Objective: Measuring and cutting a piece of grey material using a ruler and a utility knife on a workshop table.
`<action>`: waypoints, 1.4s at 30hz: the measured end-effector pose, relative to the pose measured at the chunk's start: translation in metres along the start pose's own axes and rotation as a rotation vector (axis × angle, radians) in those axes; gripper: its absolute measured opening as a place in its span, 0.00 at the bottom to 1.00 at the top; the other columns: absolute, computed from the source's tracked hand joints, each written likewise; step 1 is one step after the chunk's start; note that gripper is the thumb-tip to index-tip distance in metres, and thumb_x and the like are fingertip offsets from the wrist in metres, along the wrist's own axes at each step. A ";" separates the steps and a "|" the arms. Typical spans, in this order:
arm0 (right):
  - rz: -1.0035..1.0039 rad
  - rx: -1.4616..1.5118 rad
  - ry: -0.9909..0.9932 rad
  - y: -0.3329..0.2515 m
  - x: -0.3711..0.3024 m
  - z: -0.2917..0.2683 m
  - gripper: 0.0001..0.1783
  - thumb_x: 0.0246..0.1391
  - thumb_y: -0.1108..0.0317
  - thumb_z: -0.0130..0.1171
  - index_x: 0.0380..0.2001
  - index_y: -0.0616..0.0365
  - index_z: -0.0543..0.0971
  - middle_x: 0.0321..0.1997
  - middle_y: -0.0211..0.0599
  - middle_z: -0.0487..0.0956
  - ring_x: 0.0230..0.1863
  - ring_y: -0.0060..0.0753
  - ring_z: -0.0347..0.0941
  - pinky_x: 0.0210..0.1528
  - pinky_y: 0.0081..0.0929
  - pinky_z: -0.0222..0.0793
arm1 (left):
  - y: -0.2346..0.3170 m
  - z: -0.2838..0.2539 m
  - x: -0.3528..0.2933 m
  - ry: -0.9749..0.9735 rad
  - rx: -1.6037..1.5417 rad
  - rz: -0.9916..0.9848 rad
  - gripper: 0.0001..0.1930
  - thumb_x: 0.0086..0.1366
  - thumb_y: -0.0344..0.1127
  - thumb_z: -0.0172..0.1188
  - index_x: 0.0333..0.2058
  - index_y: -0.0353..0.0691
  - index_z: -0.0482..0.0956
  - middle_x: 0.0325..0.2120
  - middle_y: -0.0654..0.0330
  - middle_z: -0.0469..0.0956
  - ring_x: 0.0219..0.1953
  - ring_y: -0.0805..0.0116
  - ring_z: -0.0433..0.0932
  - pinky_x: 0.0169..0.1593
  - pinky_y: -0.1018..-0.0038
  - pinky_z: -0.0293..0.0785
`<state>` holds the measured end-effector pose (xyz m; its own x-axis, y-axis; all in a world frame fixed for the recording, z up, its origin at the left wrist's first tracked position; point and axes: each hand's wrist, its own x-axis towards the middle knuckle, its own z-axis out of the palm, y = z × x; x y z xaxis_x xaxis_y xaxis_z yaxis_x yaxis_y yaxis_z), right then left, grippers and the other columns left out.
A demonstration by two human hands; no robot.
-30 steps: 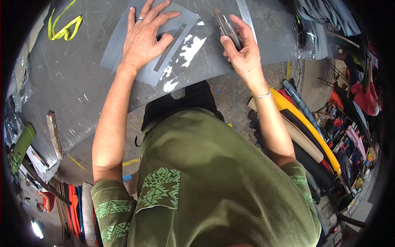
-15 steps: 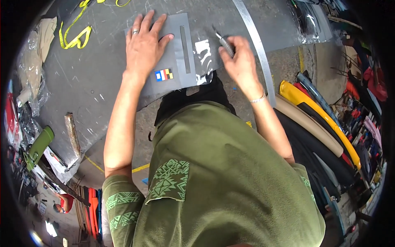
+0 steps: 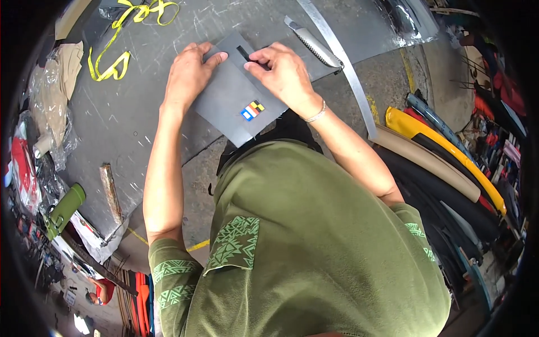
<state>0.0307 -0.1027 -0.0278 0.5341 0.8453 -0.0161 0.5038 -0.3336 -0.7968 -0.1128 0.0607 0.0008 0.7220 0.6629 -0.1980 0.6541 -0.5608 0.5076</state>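
Observation:
A grey flexible sheet (image 3: 229, 92) lies tilted on the dark worktable (image 3: 151, 101), with a dark narrow slot near its far end. A small multicoloured patch (image 3: 252, 110) sits toward its near right edge. At its far left side my left hand (image 3: 188, 76) is closed on the sheet, thumb lying over the top and fingers curled. My right hand (image 3: 283, 73) pinches the sheet beside the slot with thumb and forefinger; the fingers partly hide the slot. A grey utility knife (image 3: 313, 42) rests on the table, beyond and right of my right hand.
A long metal ruler (image 3: 337, 50) crosses the table's right edge. A yellow measuring tape (image 3: 119, 59) curls at the far left. Wrapped tan material (image 3: 59, 84) and a worn stick (image 3: 111, 194) lie on the left. Rolls of material, one yellow (image 3: 449, 157), stand at the right.
The utility knife has left my right hand and lies on the table. The grey sheet has turned, its patch moving right. My right hand has moved left onto it.

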 end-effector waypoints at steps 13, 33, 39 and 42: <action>0.096 0.122 -0.057 -0.003 0.003 0.007 0.24 0.51 0.47 0.73 0.38 0.58 0.88 0.32 0.40 0.83 0.35 0.44 0.82 0.41 0.38 0.77 | 0.005 -0.015 -0.022 -0.113 -0.250 -0.039 0.30 0.63 0.54 0.69 0.51 0.31 0.82 0.47 0.48 0.82 0.47 0.50 0.83 0.52 0.61 0.76; -0.084 0.076 -0.156 -0.007 -0.008 -0.014 0.15 0.60 0.56 0.68 0.39 0.57 0.87 0.32 0.33 0.79 0.30 0.29 0.76 0.35 0.29 0.72 | -0.010 -0.022 -0.033 -0.342 -0.687 -0.156 0.22 0.68 0.49 0.69 0.49 0.35 0.83 0.33 0.64 0.85 0.34 0.78 0.79 0.42 0.76 0.76; -0.095 0.178 -0.202 -0.014 -0.018 -0.012 0.18 0.58 0.53 0.71 0.38 0.58 0.87 0.29 0.31 0.77 0.29 0.23 0.76 0.31 0.27 0.71 | -0.008 -0.025 -0.041 -0.433 -0.638 -0.066 0.22 0.69 0.45 0.68 0.54 0.37 0.79 0.36 0.68 0.82 0.39 0.80 0.76 0.46 0.78 0.73; 0.053 0.227 -0.292 -0.028 -0.024 -0.019 0.18 0.56 0.53 0.72 0.37 0.58 0.86 0.28 0.31 0.79 0.26 0.21 0.76 0.28 0.26 0.70 | -0.012 -0.019 -0.047 -0.407 -0.816 -0.070 0.19 0.70 0.40 0.67 0.54 0.37 0.78 0.38 0.69 0.79 0.41 0.81 0.73 0.46 0.79 0.70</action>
<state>0.0172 -0.1214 0.0067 0.3232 0.9235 -0.2066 0.2997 -0.3070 -0.9033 -0.1590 0.0459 0.0198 0.8117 0.3689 -0.4528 0.4489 0.1020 0.8878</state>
